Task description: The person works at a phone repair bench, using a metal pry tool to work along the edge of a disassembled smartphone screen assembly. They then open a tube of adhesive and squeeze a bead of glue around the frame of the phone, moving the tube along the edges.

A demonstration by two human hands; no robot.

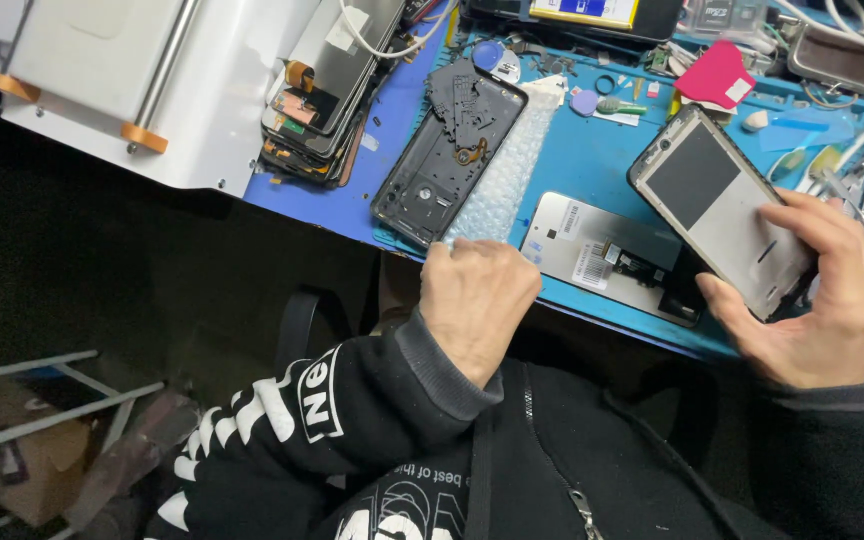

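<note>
The right hand [822, 300] grips a grey, rectangular phone frame with a dark panel [720, 208], thumb under its near corner and fingers curled over its right edge, holding it tilted above the blue work surface [592, 165]. Directly beneath the frame lies a white phone back panel with exposed black parts [607, 255], flat and close to the surface's near edge. The left hand [477, 295] sits curled, fingers pressed together, at that same near edge; whether it pinches anything cannot be told. Its knuckles touch the end of a strip of clear bubble wrap [507, 165]. On the wrap's left side rests a black phone housing carrying loose dark parts [447, 150], angled toward the edge. Further left, a stack of dark phone screens [322, 100] leans against a white machine casing [152, 90]. Open blue surface shows between the wrap and the held frame. Tools crowd the far right edge.
</note>
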